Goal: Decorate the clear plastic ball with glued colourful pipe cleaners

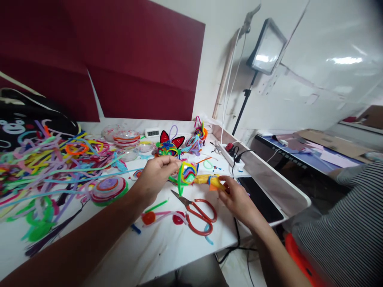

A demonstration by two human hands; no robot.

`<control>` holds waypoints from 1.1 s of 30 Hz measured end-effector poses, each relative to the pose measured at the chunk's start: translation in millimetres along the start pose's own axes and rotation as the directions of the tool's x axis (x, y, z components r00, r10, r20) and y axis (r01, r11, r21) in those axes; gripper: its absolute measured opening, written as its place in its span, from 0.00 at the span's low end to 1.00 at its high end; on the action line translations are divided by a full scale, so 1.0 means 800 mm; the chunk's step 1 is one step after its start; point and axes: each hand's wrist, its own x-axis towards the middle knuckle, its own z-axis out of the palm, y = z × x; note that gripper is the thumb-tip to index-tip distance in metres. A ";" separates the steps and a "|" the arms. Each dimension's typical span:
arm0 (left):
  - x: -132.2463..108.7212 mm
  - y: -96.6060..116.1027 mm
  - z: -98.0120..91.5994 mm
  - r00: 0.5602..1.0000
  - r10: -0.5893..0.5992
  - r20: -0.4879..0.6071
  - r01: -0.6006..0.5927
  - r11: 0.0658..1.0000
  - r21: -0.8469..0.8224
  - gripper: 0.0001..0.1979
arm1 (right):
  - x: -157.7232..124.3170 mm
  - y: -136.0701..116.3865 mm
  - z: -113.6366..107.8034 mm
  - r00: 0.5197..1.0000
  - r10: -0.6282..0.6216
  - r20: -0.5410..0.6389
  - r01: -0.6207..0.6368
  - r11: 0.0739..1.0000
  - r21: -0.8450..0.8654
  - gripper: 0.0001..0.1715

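Note:
My left hand [157,173] is closed at the left edge of a round, multicoloured pipe-cleaner piece [189,173], pinching it between thumb and fingers. A green strand hangs from its underside. My right hand [235,195] grips a yellow tool [206,179] with a blue band and an orange part; its tip points left and reaches the right side of the round piece. Below both hands, scissors with red handles [202,213] lie on the white table [167,247], blades toward the upper left. An orange disc [149,217] and a red disc [178,217] rest left of the handles.
Loose pipe cleaners [60,159] pile up on the left. A cat-eared figure [168,146] stands behind my hands. At the right are a black tablet [260,199], a power strip [235,157] and a lamp [267,46]. A person in a striped top [344,235] sits far right.

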 end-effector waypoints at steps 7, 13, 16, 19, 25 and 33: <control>-0.007 0.013 -0.010 0.979 0.204 -0.029 -0.194 0.960 0.203 0.09 | -0.025 -0.007 -0.024 0.960 0.091 -0.263 0.011 0.931 0.366 0.26; -0.011 0.019 -0.014 0.929 0.369 0.008 -0.348 0.868 0.353 0.09 | -0.027 -0.018 -0.035 0.823 0.391 -0.413 0.003 0.722 0.692 0.36; -0.013 0.023 -0.013 0.901 0.433 0.013 -0.398 0.814 0.423 0.09 | -0.031 -0.019 -0.040 0.821 0.477 -0.313 -0.002 0.551 0.835 0.37; -0.013 0.024 -0.013 0.875 0.483 0.045 -0.448 0.769 0.457 0.08 | -0.038 -0.024 -0.044 0.872 0.457 -0.173 -0.017 0.383 0.924 0.29; -0.015 0.023 -0.013 0.825 0.553 0.115 -0.537 0.704 0.465 0.08 | -0.046 -0.045 -0.042 0.940 0.340 -0.013 -0.049 0.174 0.983 0.21; -0.017 0.028 -0.013 0.823 0.556 0.112 -0.540 0.707 0.457 0.08 | -0.050 -0.058 -0.036 0.999 0.048 0.015 -0.022 0.155 0.988 0.15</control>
